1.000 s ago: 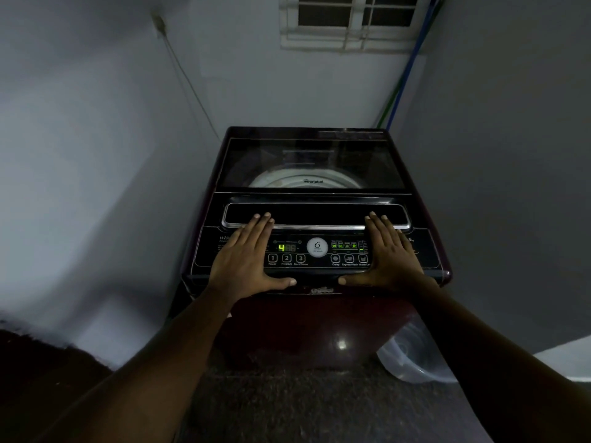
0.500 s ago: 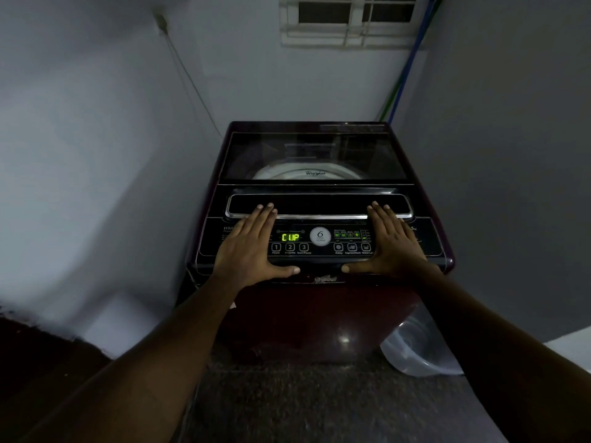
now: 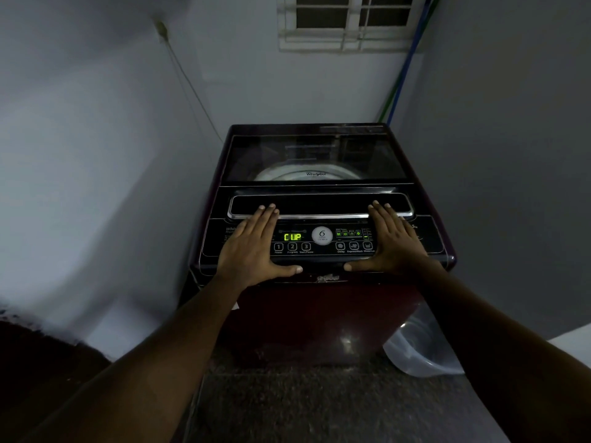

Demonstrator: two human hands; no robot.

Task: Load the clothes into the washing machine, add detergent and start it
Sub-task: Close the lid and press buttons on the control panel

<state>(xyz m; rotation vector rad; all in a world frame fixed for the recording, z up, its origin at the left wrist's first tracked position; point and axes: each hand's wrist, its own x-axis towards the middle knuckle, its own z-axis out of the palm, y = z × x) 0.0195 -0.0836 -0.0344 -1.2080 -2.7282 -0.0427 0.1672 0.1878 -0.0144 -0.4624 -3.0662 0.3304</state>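
A dark maroon top-loading washing machine (image 3: 319,314) stands in a corner, its glass lid (image 3: 315,158) closed with the white drum rim showing through. The control panel's green display (image 3: 292,237) reads "CUP" above the numbered buttons. My left hand (image 3: 254,247) lies flat on the left side of the panel, fingers straight, fingertips on the chrome lid handle (image 3: 319,215). My right hand (image 3: 391,243) lies flat on the right side in the same way. No clothes or detergent are visible.
Pale walls close in on the left, back and right. A clear plastic basin (image 3: 419,350) sits on the floor at the machine's right. A window (image 3: 345,20) is high on the back wall, with blue and green hoses (image 3: 403,71) running down the corner.
The display changed from a number to "CUP" a second ago. The view has shifted slightly; both hands stay flat on the panel.
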